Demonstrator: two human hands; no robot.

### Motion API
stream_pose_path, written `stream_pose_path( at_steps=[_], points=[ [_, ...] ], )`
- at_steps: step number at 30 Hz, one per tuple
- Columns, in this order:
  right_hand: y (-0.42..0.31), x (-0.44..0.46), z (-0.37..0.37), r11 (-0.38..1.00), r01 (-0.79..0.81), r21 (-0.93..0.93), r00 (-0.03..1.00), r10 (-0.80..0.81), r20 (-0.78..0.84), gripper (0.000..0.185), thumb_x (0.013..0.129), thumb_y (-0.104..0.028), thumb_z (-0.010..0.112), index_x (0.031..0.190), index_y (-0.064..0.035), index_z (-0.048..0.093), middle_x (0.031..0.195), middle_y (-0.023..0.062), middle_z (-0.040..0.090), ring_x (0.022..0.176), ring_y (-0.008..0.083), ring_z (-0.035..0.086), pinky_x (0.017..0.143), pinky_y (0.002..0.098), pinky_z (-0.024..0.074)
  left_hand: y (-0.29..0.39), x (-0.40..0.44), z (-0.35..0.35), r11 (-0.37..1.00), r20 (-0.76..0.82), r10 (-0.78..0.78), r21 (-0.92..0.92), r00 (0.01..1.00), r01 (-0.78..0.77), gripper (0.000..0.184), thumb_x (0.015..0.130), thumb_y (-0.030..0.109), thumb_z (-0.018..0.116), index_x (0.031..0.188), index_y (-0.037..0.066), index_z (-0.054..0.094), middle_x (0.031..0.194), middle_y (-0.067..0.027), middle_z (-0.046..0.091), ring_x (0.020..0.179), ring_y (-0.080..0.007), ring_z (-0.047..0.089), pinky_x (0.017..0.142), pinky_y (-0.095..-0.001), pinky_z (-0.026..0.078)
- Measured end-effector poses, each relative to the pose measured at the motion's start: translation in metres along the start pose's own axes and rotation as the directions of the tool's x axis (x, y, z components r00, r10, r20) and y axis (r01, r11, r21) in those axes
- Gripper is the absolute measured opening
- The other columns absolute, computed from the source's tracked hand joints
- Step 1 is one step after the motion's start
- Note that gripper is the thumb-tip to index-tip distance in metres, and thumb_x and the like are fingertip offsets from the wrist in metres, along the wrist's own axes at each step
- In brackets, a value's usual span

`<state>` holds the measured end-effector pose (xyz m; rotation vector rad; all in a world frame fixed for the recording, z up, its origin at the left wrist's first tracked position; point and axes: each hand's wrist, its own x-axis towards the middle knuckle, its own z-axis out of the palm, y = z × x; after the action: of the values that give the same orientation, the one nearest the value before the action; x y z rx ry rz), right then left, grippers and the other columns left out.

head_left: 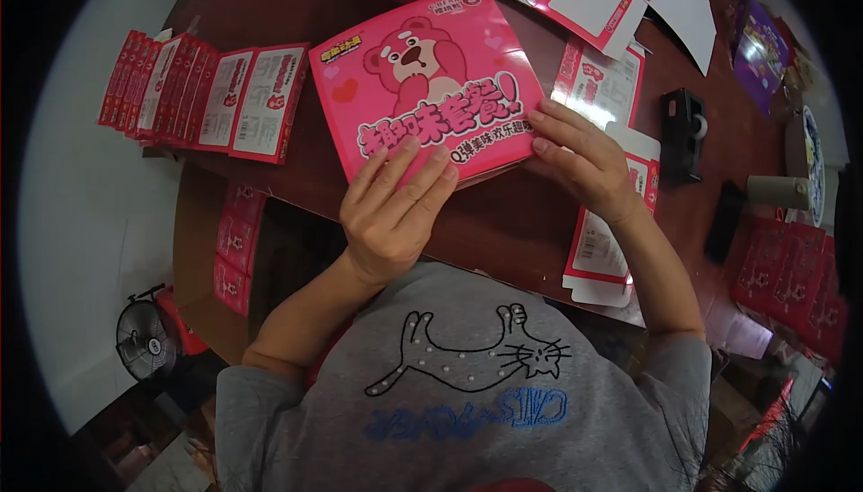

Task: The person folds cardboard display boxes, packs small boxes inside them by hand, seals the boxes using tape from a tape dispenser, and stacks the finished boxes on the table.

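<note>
A pink cardboard box [499, 52] with a cartoon bear and large lettering on its lid lies at the middle of the table, turned at a slant. My left hand [393, 209] rests on its near edge, fingers stretched and spread over the lid; the thumb is hidden. At the box's right corner, my right hand [589, 164] grips the edge with bent fingers. Flat printed cartons [589, 245] lie beneath and beside my right forearm.
Stacked red boxes [162, 88] stand at the left of the table [485, 231]. Unfolded card sheets [580, 2] lie at the back. To the right are a black tape dispenser [685, 132], a grey-green cylinder [778, 192] and more pink boxes [782, 263]. A fan [148, 339] stands low at left.
</note>
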<state>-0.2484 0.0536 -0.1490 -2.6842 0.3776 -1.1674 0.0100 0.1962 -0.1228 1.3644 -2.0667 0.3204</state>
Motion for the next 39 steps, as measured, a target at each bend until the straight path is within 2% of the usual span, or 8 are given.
stream_pose_path(
  at_steps=[9,13,14,19,32,35,37,39],
  points=[
    [-0.025,-0.022,-0.041,0.914,-0.305,-0.268,0.933,0.23,-0.277,0.044,0.082,-0.013,0.083,0.123,-0.008,0.069,0.145,0.0146,0.057,0.137,0.0299,0.053,0.11,0.0423,0.0478,0.023,0.03,0.023,1.0,0.017,-0.02,-0.023,1.0,0.021,0.02,0.085,0.007,0.079,0.105,0.006,0.078,0.118,-0.0054,0.074,0.111,-0.0304,0.069,0.096,-0.0454,0.053],
    [-0.01,-0.084,-0.12,0.361,-0.927,0.103,0.172,0.653,-0.738,0.038,0.098,-0.027,0.07,0.129,-0.0054,0.064,0.135,0.0143,0.059,0.122,0.0219,0.056,0.098,0.0381,0.0474,0.022,0.032,0.023,1.0,0.026,0.012,-0.02,1.0,-0.012,0.024,0.084,0.004,0.079,0.108,0.006,0.078,0.118,-0.0042,0.074,0.113,-0.0303,0.068,0.095,-0.0443,0.052],
    [-0.002,-0.107,-0.129,0.351,-0.931,0.103,0.159,0.642,-0.75,0.038,0.098,-0.027,0.07,0.129,-0.0054,0.064,0.135,0.0143,0.059,0.122,0.0219,0.056,0.098,0.0381,0.0474,0.022,0.031,0.023,1.0,0.032,0.012,-0.021,0.999,-0.011,0.025,0.084,0.003,0.078,0.109,0.006,0.079,0.118,-0.0044,0.075,0.114,-0.0305,0.067,0.096,-0.0437,0.052],
    [0.025,-0.142,-0.133,-0.134,-0.734,0.666,-0.287,0.95,-0.125,0.034,0.1,-0.036,0.067,0.123,-0.0107,0.069,0.116,0.003,0.07,0.115,0.0137,0.059,0.095,0.0344,0.0464,0.024,0.03,0.026,1.0,0.042,0.018,-0.019,0.999,-0.017,0.025,0.086,0.003,0.077,0.111,0.006,0.079,0.119,-0.004,0.075,0.116,-0.0295,0.067,0.098,-0.0424,0.05],
    [0.001,-0.171,-0.108,0.245,-0.495,0.834,0.006,0.96,-0.279,0.018,0.095,-0.02,0.073,0.105,-0.0048,0.075,0.136,0.0034,0.063,0.114,0.0155,0.062,0.089,0.0352,0.0516,0.029,0.035,0.025,1.0,0.064,-0.021,0.005,0.998,0.02,0.021,0.087,0.007,0.077,0.109,0.006,0.077,0.118,-0.0049,0.074,0.115,-0.0293,0.066,0.098,-0.042,0.05],
    [0.002,-0.19,-0.094,0.212,-0.796,0.567,0.0,0.937,-0.35,0.019,0.096,-0.019,0.072,0.102,-0.0015,0.075,0.13,0.0047,0.067,0.107,0.0154,0.065,0.086,0.0329,0.0523,0.031,0.043,0.028,0.999,0.067,-0.045,0.0,0.997,0.045,0.02,0.086,0.009,0.079,0.106,0.006,0.075,0.113,-0.0057,0.072,0.108,-0.0285,0.066,0.095,-0.0419,0.05],
    [0.003,-0.198,-0.093,0.158,-0.977,-0.14,0.206,0.858,-0.47,0.021,0.097,-0.019,0.072,0.103,0.0008,0.074,0.116,0.0048,0.072,0.094,0.0143,0.068,0.083,0.0309,0.0527,0.036,0.05,0.032,0.999,0.068,-0.052,0.009,0.996,0.051,0.02,0.085,0.009,0.08,0.105,0.007,0.075,0.111,-0.0057,0.071,0.105,-0.0279,0.066,0.092,-0.0418,0.049],
    [-0.007,-0.191,-0.088,0.271,-0.961,-0.058,0.258,0.801,-0.54,0.019,0.098,-0.017,0.07,0.105,0.0011,0.074,0.11,0.0049,0.074,0.092,0.0135,0.068,0.082,0.03,0.0533,0.037,0.051,0.035,0.996,0.084,-0.08,0.043,0.993,0.076,0.02,0.085,0.009,0.08,0.104,0.008,0.074,0.109,-0.0057,0.069,0.102,-0.0272,0.065,0.09,-0.0417,0.049]
  ],
)
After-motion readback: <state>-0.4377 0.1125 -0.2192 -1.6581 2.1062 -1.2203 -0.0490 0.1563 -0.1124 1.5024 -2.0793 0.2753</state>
